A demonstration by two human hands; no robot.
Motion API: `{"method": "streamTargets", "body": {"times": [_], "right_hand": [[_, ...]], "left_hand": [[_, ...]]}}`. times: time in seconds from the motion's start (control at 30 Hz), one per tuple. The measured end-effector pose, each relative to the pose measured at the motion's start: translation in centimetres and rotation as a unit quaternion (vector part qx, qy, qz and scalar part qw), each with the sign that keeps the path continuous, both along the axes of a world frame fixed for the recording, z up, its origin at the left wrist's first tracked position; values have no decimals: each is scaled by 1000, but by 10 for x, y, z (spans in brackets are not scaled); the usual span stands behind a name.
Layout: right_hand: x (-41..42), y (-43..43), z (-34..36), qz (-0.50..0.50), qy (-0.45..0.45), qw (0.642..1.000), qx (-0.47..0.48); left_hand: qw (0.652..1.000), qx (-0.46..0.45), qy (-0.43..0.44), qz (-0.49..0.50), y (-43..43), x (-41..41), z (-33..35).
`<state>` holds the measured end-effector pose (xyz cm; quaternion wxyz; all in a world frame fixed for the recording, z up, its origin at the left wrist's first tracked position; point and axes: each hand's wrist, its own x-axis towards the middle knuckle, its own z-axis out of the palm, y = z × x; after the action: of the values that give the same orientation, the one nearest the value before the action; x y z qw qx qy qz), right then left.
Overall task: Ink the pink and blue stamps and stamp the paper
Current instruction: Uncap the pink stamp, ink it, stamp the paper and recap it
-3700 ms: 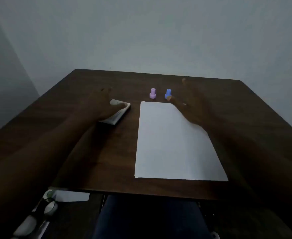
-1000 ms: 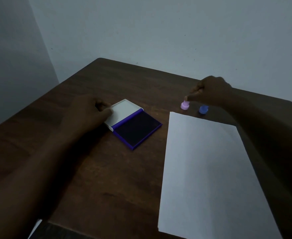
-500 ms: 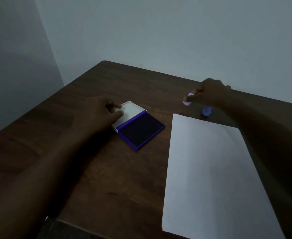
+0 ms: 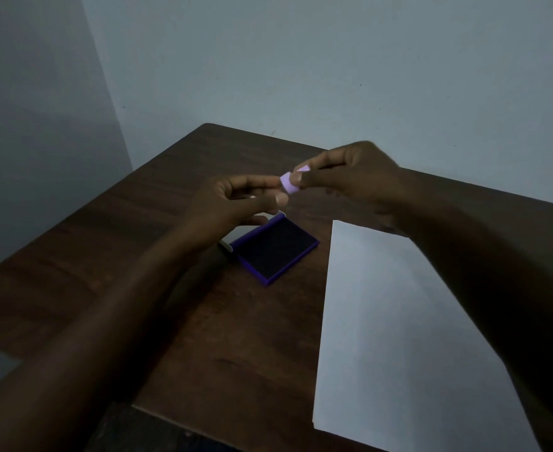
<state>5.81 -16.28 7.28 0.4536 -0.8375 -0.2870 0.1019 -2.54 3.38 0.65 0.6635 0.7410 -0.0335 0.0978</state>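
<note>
Open ink pad at frame centre, dark pad exposed. Above it, pink stamp pinched in right hand; left hand fingertips touching its end. Paper lower right.

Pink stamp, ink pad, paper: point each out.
pink stamp (image 4: 289, 184), head view, on its pale side between both hands' fingertips
ink pad (image 4: 275, 249), head view, on the dark inked surface
paper (image 4: 396, 337), head view, on the blank middle

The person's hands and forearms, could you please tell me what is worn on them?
Nothing visible: the left hand and right hand are bare, without gloves, rings or watch, and both forearms are uncovered to the frame edge, no sleeves showing.
</note>
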Motion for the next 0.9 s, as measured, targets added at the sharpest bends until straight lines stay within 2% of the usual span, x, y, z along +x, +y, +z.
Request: {"method": "streamTargets", "body": {"times": [0.2, 0.4, 0.57, 0.67, 0.9], "right_hand": [[-4, 4, -17, 8, 43, 999, 4], [-5, 5, -19, 5, 49, 999, 3], [-6, 1, -13, 14, 70, 997, 15], [-6, -6, -9, 17, 127, 990, 56], [-2, -18, -16, 46, 288, 941, 173]], "left_hand": [[998, -67, -3, 14, 0, 0, -6], [997, -70, 7, 25, 0, 1, -7], [993, -117, 22, 11, 6, 0, -5], [987, -157, 34, -3, 12, -2, -5], [974, -222, 52, -9, 17, -3, -4]]}}
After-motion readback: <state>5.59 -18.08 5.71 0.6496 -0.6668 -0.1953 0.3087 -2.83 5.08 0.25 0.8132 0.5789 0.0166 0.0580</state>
